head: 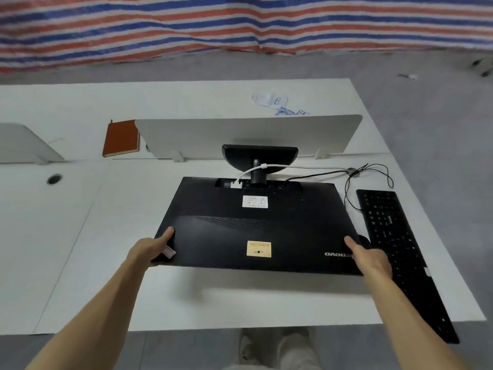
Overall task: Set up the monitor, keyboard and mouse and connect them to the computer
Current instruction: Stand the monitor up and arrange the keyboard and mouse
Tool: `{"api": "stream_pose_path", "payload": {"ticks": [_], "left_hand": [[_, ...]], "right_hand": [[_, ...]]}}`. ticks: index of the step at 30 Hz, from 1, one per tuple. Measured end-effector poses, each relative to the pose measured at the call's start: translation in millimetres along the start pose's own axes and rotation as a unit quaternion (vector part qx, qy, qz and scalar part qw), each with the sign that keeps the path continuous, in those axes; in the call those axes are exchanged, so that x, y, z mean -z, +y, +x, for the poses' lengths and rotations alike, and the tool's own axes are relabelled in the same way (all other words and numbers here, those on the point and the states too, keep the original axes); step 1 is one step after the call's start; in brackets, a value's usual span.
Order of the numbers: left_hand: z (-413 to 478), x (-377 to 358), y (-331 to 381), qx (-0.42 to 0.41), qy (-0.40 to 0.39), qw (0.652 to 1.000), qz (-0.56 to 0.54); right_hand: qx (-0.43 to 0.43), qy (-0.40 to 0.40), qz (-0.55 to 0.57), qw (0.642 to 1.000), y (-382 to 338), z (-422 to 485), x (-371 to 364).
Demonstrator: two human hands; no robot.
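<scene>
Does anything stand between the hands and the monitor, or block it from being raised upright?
Nothing visible does. The left hand and right hand hold the monitor at its near corners. The keyboard lies beside its right edge, the divider behind its base.

Black monitor [256,225], white desk [106,236], orange notebook [121,137].

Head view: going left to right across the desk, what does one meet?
Cable hole → orange notebook → monitor, its back facing up → keyboard.
</scene>
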State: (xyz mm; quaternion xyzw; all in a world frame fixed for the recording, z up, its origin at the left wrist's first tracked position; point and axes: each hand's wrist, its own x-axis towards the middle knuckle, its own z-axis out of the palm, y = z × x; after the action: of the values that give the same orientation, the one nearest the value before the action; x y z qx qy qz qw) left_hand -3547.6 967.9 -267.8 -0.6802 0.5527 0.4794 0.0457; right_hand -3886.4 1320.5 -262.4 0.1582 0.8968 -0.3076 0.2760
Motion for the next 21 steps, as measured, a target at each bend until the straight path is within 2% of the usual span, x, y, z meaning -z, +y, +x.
{"api": "stream_pose_path", "payload": {"ticks": [2,5,10,14,18,21], "left_hand": [[-1,10,8,-0.024,0.003,1.000,-0.004],[-20,27,33,-0.057,0.012,0.998,-0.026],[-56,64,99,-0.123,0.066,0.976,-0.169],[-81,72,147,-0.180,0.071,0.928,-0.319],[-83,66,186,-0.217,0.073,0.901,-0.368],[-75,62,214,-0.277,0.083,0.884,-0.367]], "right_hand": [[0.043,0.014,0.016,0.999,-14,-3,19],[0.131,0.036,0.116,0.984,-49,-15,50],[0.221,0.052,0.246,0.942,-137,-46,95],[0.232,0.055,0.306,0.922,-187,-58,104],[0.228,0.051,0.313,0.921,-211,-49,100],[0.208,-0.002,0.348,0.914,-227,-32,103]]}}
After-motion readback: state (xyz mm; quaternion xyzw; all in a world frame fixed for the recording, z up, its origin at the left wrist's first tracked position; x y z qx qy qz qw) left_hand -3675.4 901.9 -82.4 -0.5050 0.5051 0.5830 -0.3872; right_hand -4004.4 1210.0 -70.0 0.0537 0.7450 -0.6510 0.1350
